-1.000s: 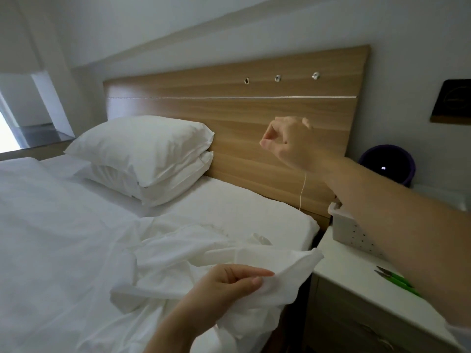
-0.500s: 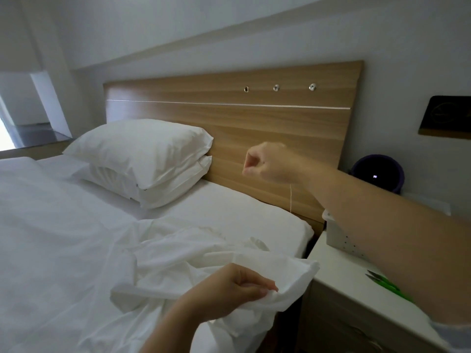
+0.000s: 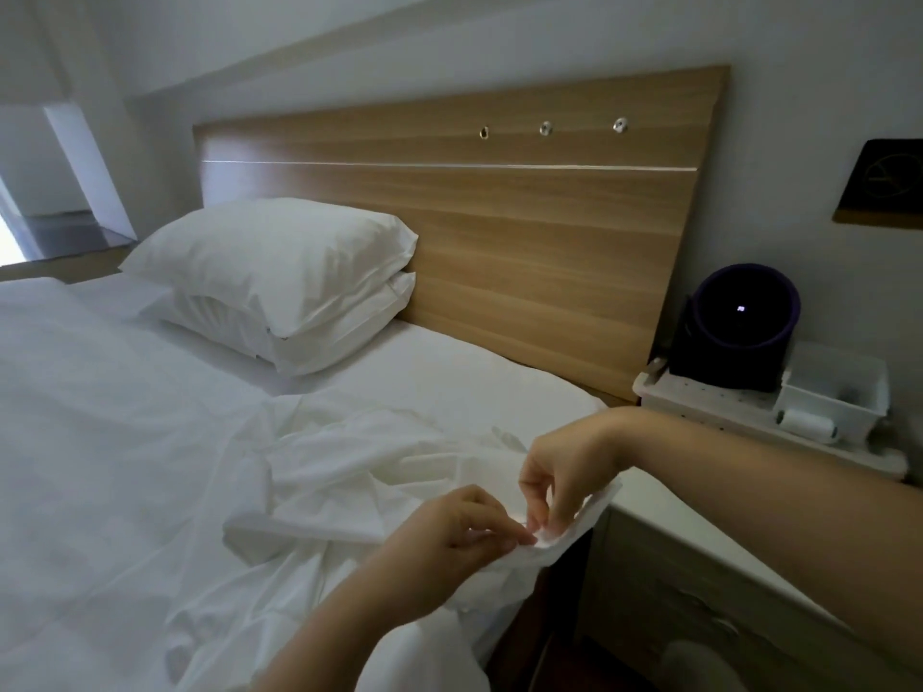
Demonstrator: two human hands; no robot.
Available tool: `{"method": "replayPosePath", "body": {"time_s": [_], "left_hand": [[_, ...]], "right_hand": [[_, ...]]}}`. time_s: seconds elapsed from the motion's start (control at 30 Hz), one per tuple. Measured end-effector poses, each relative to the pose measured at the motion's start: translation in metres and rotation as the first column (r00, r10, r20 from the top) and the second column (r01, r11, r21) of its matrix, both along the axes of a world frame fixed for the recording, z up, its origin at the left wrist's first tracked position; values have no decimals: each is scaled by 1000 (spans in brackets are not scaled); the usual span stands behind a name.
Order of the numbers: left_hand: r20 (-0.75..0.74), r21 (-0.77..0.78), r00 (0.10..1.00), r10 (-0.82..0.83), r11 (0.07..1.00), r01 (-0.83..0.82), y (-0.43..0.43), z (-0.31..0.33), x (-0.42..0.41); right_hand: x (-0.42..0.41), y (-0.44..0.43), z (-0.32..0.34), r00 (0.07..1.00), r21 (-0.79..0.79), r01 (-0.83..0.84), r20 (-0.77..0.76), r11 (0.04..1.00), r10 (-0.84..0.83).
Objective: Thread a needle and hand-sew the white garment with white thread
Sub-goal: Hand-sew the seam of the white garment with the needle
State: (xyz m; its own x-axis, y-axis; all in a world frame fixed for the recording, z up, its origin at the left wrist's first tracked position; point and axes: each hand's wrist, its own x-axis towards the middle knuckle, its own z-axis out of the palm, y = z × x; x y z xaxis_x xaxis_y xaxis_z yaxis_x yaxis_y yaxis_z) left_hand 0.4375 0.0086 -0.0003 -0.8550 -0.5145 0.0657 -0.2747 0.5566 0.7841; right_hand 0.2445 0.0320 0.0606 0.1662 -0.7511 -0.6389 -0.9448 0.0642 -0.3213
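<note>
Ideally, left hand (image 3: 452,534), pinching the garment (image 3: 369,474), should tension its edge for right hand (image 3: 559,474), whose pinch hides its contents.

A wide wooden headboard (image 3: 499,232) with a thin pale inlaid line and three small metal fittings (image 3: 545,127) stands against plain white walls (image 3: 799,67), behind a bed (image 3: 100,417) made up in white with two stacked pillows (image 3: 279,272). Daylight (image 3: 7,237) enters at the far left. To the right, a pale nightstand (image 3: 699,541) carries a white perforated basket (image 3: 699,402) and a dark round device (image 3: 744,317), below a dark wall panel (image 3: 881,184).
</note>
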Motion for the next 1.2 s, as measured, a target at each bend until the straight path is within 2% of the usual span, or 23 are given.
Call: {"method": "replayPosePath", "body": {"time_s": [0.1, 0.17, 0.33, 0.57, 0.7, 0.83, 1.0, 1.1, 1.2], "left_hand": [[1, -86, 1000, 17, 996, -17, 1, -5, 4], [-33, -83, 999, 21, 996, -24, 0, -8, 7], [-59, -106, 998, 27, 994, -33, -1, -9, 11], [-106, -136, 994, 38, 989, -53, 1, -7, 10], [-170, -62, 980, 105, 991, -117, 1, -3, 9], [-190, 63, 955, 228, 973, -220, 3, 3, 8], [-201, 176, 944, 264, 957, -230, 1, 3, 9], [-199, 78, 940, 276, 961, -265, 1, 2, 9], [-314, -204, 921, 231, 931, -302, 1, -4, 7]], "right_hand": [[3, 3, -15, 999, 22, -34, -25, 999, 35], [4, 4, -17, 1000, -26, -19, 6, 999, 19], [-7, 5, -11, 987, -200, 110, 137, 974, -84], [-14, 11, 2, 940, -269, 266, 284, 926, -188], [-14, 11, 5, 912, -367, 339, 354, 866, -207], [-13, 13, 5, 912, -391, 350, 349, 851, -215], [-16, 15, 1, 908, -482, 383, 352, 788, -226], [-15, 16, 2, 888, -466, 405, 405, 787, -217], [-19, 18, 9, 887, -419, 384, 415, 823, -203]]}}
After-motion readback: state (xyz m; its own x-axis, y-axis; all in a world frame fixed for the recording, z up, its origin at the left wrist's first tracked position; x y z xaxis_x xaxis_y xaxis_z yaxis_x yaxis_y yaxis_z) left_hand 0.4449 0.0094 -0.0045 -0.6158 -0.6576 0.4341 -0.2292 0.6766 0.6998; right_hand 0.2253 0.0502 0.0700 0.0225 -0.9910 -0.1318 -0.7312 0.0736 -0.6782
